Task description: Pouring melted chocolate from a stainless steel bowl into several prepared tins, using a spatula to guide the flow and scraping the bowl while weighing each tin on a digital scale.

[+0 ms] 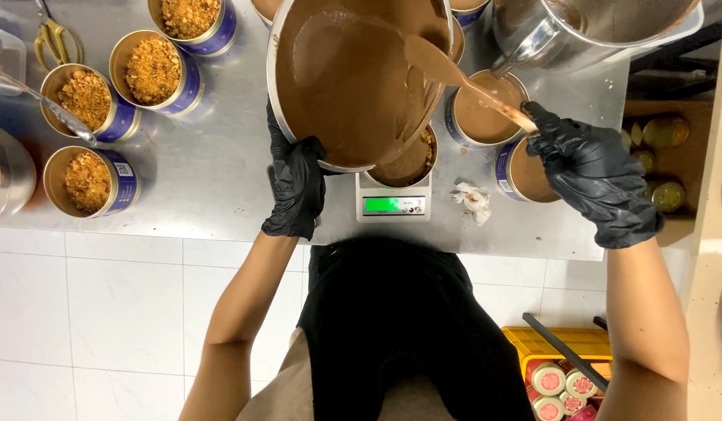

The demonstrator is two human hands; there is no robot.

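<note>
Gloved left hand (295, 187) grips the tilted steel bowl (353, 78) of glossy brown batter; right hand (591, 171) clasps the coated spatula (454, 78).

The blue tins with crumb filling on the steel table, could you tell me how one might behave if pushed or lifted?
A crumb-filled tin would probably slide easily, since the steel table looks smooth. It seems stiff rather than crushable, given its metal rim. It stands upright on a flat base, so rolling seems unlikely, though tipping it would likely spill the loose crumbs through its open top.
</note>
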